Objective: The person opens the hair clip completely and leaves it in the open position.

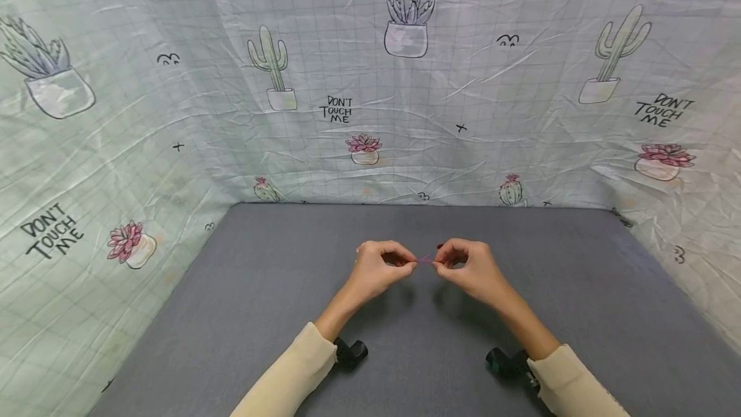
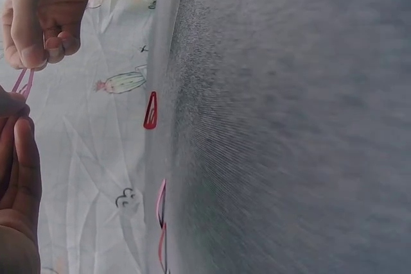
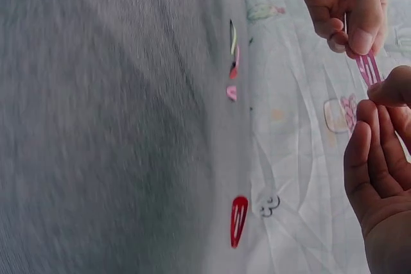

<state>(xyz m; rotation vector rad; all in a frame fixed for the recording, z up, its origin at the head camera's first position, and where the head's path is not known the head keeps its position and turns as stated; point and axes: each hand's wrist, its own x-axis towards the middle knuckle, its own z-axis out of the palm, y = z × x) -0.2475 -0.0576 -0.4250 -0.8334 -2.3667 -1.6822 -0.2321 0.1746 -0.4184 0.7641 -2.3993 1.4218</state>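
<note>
A pink-purple snap hair clip (image 1: 425,259) is stretched between both hands above the grey table. My left hand (image 1: 375,270) pinches one end with thumb and fingertips, and my right hand (image 1: 471,269) pinches the other. In the right wrist view, slots show in the middle of the hair clip (image 3: 368,68), while its ends are hidden by fingers. Beyond the right hand, a red snap hair clip (image 3: 239,221) lies on the table; only a bit of it shows in the head view.
Several more clips lie on the table (image 1: 278,301) beyond my left hand, among them a pink one (image 3: 232,92) and a yellow-green one (image 3: 233,36). A cactus-print cloth (image 1: 324,69) hangs around the back and sides. Dark wrist devices (image 1: 351,354) sit beneath both forearms.
</note>
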